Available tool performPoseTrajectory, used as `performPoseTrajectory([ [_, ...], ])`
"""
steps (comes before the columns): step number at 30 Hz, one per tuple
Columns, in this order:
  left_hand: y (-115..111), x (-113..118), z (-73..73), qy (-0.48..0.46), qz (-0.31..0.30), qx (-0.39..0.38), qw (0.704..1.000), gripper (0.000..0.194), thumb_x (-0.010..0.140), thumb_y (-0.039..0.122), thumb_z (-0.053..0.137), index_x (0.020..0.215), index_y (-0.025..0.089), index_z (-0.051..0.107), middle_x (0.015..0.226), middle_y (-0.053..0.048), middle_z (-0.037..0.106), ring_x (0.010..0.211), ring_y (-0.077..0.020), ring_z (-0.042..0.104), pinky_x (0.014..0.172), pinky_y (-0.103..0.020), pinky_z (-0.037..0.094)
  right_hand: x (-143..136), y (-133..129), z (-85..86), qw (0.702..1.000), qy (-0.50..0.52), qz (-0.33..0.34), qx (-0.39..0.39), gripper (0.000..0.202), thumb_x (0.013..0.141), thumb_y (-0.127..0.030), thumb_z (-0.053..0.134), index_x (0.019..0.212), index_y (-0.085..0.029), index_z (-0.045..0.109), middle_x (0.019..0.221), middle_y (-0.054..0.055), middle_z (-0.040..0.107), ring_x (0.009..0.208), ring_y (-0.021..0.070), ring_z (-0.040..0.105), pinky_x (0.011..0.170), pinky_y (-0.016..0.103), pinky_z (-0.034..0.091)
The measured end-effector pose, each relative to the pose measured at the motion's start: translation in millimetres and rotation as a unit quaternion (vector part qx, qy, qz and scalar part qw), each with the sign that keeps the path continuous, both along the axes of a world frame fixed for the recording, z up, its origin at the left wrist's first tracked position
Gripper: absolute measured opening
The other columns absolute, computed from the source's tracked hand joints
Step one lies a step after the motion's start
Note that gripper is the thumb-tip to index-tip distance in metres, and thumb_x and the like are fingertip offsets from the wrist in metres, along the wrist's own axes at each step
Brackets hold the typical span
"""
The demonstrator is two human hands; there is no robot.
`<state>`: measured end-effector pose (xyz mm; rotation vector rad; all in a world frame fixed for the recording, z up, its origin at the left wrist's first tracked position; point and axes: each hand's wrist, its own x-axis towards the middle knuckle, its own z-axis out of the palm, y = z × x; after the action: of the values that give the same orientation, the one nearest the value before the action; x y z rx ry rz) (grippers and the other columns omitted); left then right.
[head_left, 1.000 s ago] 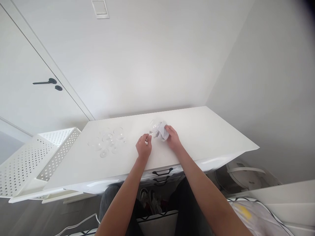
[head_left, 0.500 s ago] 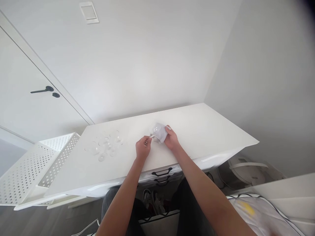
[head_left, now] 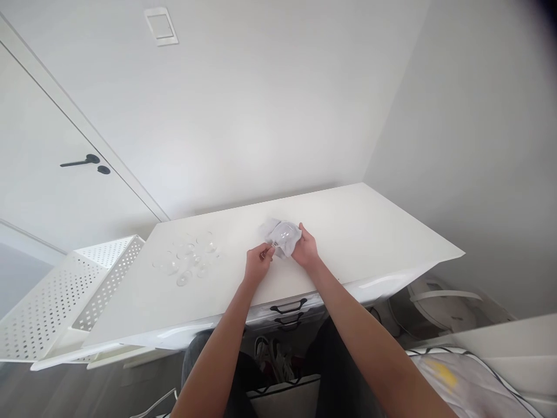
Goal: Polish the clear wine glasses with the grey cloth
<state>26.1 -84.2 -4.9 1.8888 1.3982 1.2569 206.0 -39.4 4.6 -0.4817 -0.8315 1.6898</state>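
Observation:
Above the middle of the white dresser top, my left hand [head_left: 259,261] pinches a clear stemmed glass [head_left: 285,233], its fingers closed around the stem end. The bowl points right and lies against a thin whitish cloth [head_left: 270,225] spread around and beneath it. My right hand [head_left: 306,249] cups the cloth and bowl from the right, thumb up at the cloth's edge, most of its fingers hidden underneath. To the left, several clear stemmed glasses [head_left: 190,249] stand or lie in a cluster; their outlines are faint against the white.
The dresser top [head_left: 369,232] meets the wall at the back. Black drawer handles [head_left: 289,305] stick out at its front. A perforated white rack [head_left: 52,296] adjoins the left side. A white door with a black handle [head_left: 80,161] is further left; a quilted pad [head_left: 452,377] lies lower right.
The cloth has opened out further to the left behind the bowl. My left hand has turned slightly and moved a little right. The camera view has shifted slightly.

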Motion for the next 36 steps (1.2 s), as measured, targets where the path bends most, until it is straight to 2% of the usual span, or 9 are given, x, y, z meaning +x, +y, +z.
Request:
performPoseTrajectory([
  [3, 0.0, 0.0, -1.6, 0.024, -0.044, -0.004, 0.999, 0.037, 0.097, 0.046, 0.054, 0.076, 0.019, 0.067, 0.062, -0.001, 0.062, 0.058, -0.0127, 0.050, 0.060, -0.027, 0.043, 4.0, -2.6, 2.8, 0.998, 0.026, -0.058, 0.027, 0.047, 0.093, -0.067, 0.051, 0.109, -0.027, 0.072, 0.113, 0.006, 0.074, 0.104, 0.0271, 0.069, 0.086, 0.042, 0.056],
  [6, 0.2, -0.5, -2.3, 0.038, -0.079, -0.001, 0.996, 0.036, 0.096, 0.046, 0.056, 0.076, 0.019, 0.067, 0.064, -0.002, 0.064, 0.059, -0.0133, 0.051, 0.060, -0.027, 0.043, 5.1, -3.6, 4.1, 1.000, 0.014, 0.001, -0.011, 0.052, 0.091, -0.070, 0.051, 0.100, -0.024, 0.073, 0.101, 0.007, 0.075, 0.097, 0.0279, 0.070, 0.082, 0.043, 0.057],
  [10, 0.1, 0.0, -2.5, 0.039, 0.006, 0.036, 0.999, 0.032, 0.096, 0.043, 0.056, 0.075, 0.020, 0.064, 0.065, -0.001, 0.062, 0.058, -0.0128, 0.049, 0.060, -0.027, 0.043, -0.8, -0.8, 1.8, 0.998, -0.011, 0.049, -0.045, 0.053, 0.090, -0.070, 0.051, 0.096, -0.021, 0.072, 0.094, 0.009, 0.075, 0.100, 0.0306, 0.070, 0.082, 0.044, 0.058],
  [16, 1.2, 2.6, -7.1, 0.064, 0.111, 0.062, 0.990, 0.037, 0.099, 0.044, 0.051, 0.070, 0.021, 0.054, 0.058, 0.002, 0.050, 0.054, -0.0119, 0.041, 0.058, -0.026, 0.035, -8.4, -3.8, 1.6, 0.994, -0.017, -0.099, 0.052, 0.041, 0.092, -0.058, 0.060, 0.115, -0.026, 0.073, 0.122, 0.006, 0.074, 0.118, 0.0276, 0.066, 0.094, 0.044, 0.058],
  [19, 2.1, 2.6, -9.4, 0.086, 0.130, 0.072, 0.985, 0.040, 0.100, 0.043, 0.050, 0.066, 0.021, 0.048, 0.056, 0.003, 0.044, 0.053, -0.0119, 0.037, 0.058, -0.026, 0.031, -9.8, -12.6, 5.6, 0.980, -0.076, -0.134, 0.127, 0.042, 0.094, -0.050, 0.064, 0.133, -0.034, 0.068, 0.150, 0.000, 0.059, 0.139, 0.0234, 0.053, 0.114, 0.043, 0.047],
  [23, 1.7, 3.1, -9.9, 0.108, 0.134, 0.089, 0.981, 0.036, 0.100, 0.038, 0.049, 0.068, 0.021, 0.047, 0.058, 0.002, 0.047, 0.054, -0.0123, 0.038, 0.059, -0.026, 0.029, -11.5, -20.4, 8.7, 0.947, -0.175, -0.171, 0.208, 0.042, 0.098, -0.044, 0.061, 0.140, -0.041, 0.063, 0.160, -0.006, 0.047, 0.152, 0.0205, 0.037, 0.129, 0.045, 0.028],
  [27, 3.1, 3.7, -11.8, 0.130, 0.133, 0.090, 0.978, 0.033, 0.099, 0.035, 0.050, 0.069, 0.022, 0.048, 0.058, 0.002, 0.048, 0.053, -0.0126, 0.038, 0.057, -0.027, 0.028, -15.3, -19.1, 1.9, 0.895, -0.257, -0.228, 0.286, 0.044, 0.101, -0.040, 0.055, 0.145, -0.038, 0.059, 0.161, -0.005, 0.046, 0.156, 0.0215, 0.033, 0.132, 0.048, 0.019],
  [33, 8.0, 3.4, -20.4, 0.202, 0.111, 0.078, 0.970, 0.021, 0.081, 0.015, 0.057, 0.064, 0.021, 0.048, 0.060, -0.001, 0.057, 0.051, -0.0140, 0.042, 0.054, -0.028, 0.024, -26.9, -11.6, -16.3, 0.804, -0.401, -0.160, 0.408, 0.025, 0.094, -0.031, 0.059, 0.112, -0.034, 0.077, 0.125, 0.002, 0.074, 0.127, 0.0275, 0.063, 0.128, 0.057, 0.021],
  [36, 5.9, 4.8, -20.3, 0.234, 0.106, 0.085, 0.963, 0.019, 0.079, 0.013, 0.057, 0.064, 0.021, 0.049, 0.062, -0.002, 0.058, 0.053, -0.0145, 0.044, 0.053, -0.029, 0.022, -28.8, -6.0, -17.1, 0.786, -0.436, -0.216, 0.382, 0.019, 0.089, -0.027, 0.063, 0.098, -0.033, 0.078, 0.113, 0.002, 0.077, 0.114, 0.0273, 0.066, 0.126, 0.056, 0.021],
])
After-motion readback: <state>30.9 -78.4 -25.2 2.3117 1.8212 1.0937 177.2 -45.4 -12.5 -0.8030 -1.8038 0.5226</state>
